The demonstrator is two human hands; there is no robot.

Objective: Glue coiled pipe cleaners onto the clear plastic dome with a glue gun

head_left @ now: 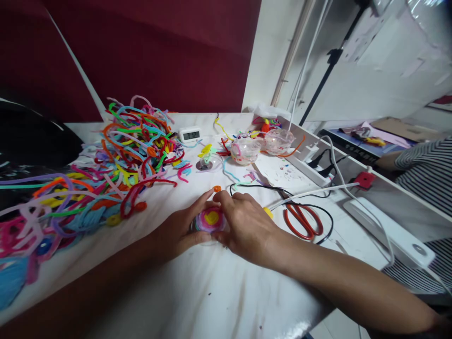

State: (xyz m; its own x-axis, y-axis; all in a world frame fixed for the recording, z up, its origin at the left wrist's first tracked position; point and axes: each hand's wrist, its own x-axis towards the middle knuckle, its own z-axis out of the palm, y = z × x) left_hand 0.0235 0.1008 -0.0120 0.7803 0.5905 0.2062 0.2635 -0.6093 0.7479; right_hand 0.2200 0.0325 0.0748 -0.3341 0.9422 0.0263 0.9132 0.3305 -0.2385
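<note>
My left hand and my right hand are both wrapped round a clear plastic ball on the white table. Inside the ball sits a coiled pipe-cleaner spiral, pink and purple with a yellow centre. My fingertips meet over the top of the ball. A small orange coil lies just beyond my fingers.
A big heap of coloured pipe cleaners covers the left. Red-handled scissors and a black cable lie right of my hand. Two filled clear balls, a small clock, a power strip. A person's striped sleeve at right.
</note>
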